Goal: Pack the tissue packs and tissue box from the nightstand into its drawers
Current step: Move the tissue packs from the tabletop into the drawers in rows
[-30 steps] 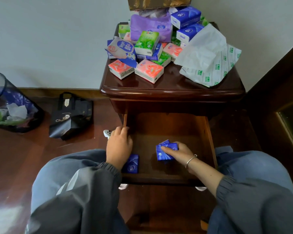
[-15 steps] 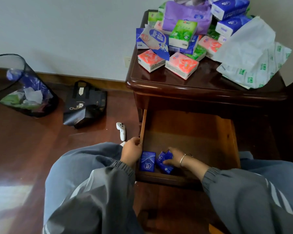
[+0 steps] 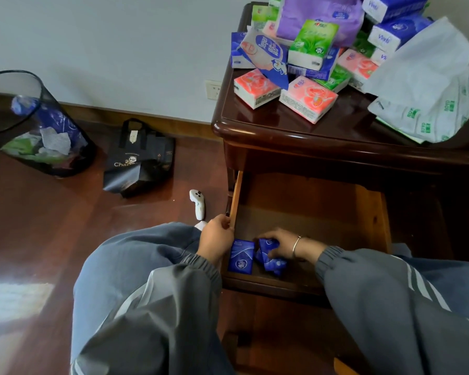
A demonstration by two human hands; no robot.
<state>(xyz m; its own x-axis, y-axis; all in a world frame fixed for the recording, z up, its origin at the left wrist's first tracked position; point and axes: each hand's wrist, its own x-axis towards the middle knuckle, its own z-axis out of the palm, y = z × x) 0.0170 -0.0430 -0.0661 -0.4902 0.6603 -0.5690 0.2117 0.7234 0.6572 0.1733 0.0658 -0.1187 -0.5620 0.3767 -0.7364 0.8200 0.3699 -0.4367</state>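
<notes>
The nightstand (image 3: pixel 295 131) stands at the right with its top drawer (image 3: pixel 374 220) pulled out. A heap of tissue packs (image 3: pixel 313 47) in pink, green, blue and purple covers the top, beside a torn white wrapper (image 3: pixel 428 98). In the drawer's front left corner lies a flat blue pack (image 3: pixel 241 256). My left hand (image 3: pixel 217 239) grips the drawer's left wall beside it. My right hand (image 3: pixel 280 243) holds a second, crumpled blue pack (image 3: pixel 271 259) down on the drawer floor next to the first.
On the wooden floor to the left stand a black mesh bin (image 3: pixel 35 125) with waste, a dark tote bag (image 3: pixel 138 161) and a white controller (image 3: pixel 198 203). My knees in grey trousers flank the drawer. A wall socket (image 3: pixel 213 89) sits behind.
My right hand carried the crumpled blue pack leftward to sit beside the flat one. My view has swung left, so the nightstand now lies at the right.
</notes>
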